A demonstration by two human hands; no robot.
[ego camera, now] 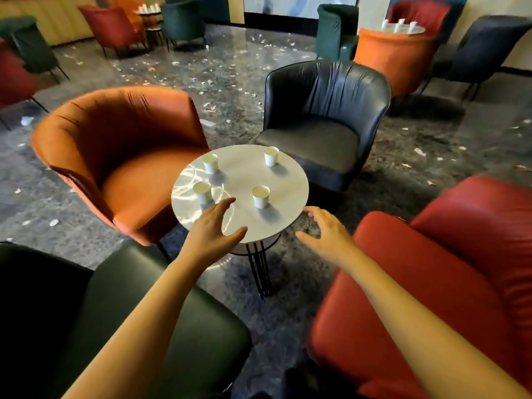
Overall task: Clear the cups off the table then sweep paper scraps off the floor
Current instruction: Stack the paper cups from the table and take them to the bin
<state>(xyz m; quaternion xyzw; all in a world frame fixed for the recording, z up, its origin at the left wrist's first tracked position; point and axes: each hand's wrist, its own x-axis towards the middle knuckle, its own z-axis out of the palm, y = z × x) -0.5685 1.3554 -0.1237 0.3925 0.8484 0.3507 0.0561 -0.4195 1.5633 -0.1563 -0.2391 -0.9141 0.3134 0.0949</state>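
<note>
1. Your left hand [214,226] reaches over the near edge of the small round white table [290,180] on thin black wire legs, fingers spread wide and curved, gripping nothing.
2. Your right hand [324,228] hangs just off the table's near right rim, fingers likewise spread and empty.
3. Four white paper cups stand upright on the tabletop, well apart: the near-left cup [203,192] just beyond your left fingertips, the near-right cup [260,196] between your two hands and a little farther in, the far-left cup [210,163] and the far-right cup [271,156] towards the back edge.
4. Around the table sit an orange tub armchair [115,156] on the left, a dark navy leather armchair [325,122] behind, a red armchair [446,269] on the right and a dark green chair [144,312] under your left forearm.
5. White paper scraps [207,122] lie scattered across the glossy grey marble floor [230,67], thickest beyond the chairs.
6. More tables farther back carry what look like white cups, though they are too small to be sure.
</note>
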